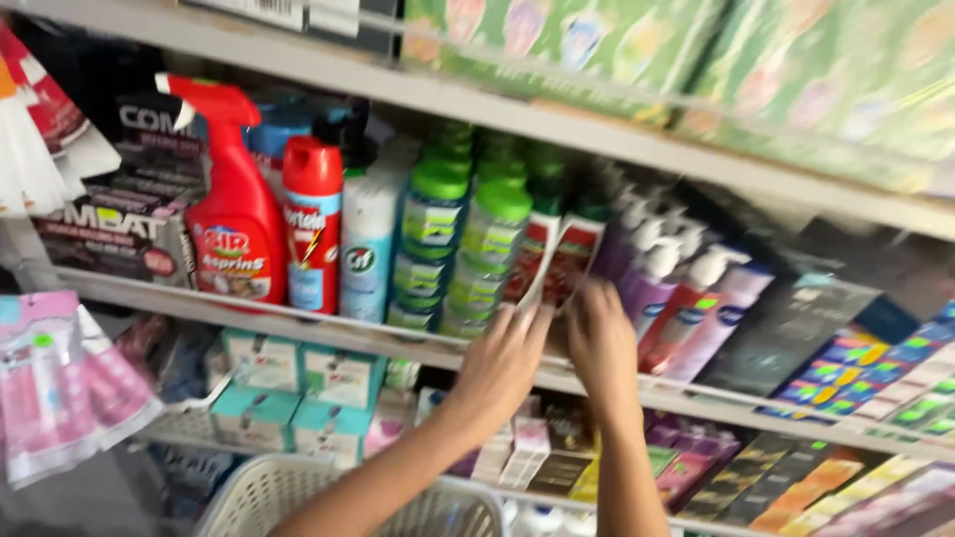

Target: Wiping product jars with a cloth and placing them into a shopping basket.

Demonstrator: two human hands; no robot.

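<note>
Red-labelled bottles (557,261) are standing on the middle shelf (328,323), just right of the green-capped bottles (468,239). We are resting our left hand (502,363) and right hand (600,343) against them, fingers loosely spread; we cannot tell whether either is gripping.

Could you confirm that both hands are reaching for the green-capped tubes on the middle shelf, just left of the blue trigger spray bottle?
Not quite: the trigger spray bottle is red, not blue, and the head view shows it. Both the left hand and the right hand do reach for the green-capped tubes on the middle shelf.
</note>
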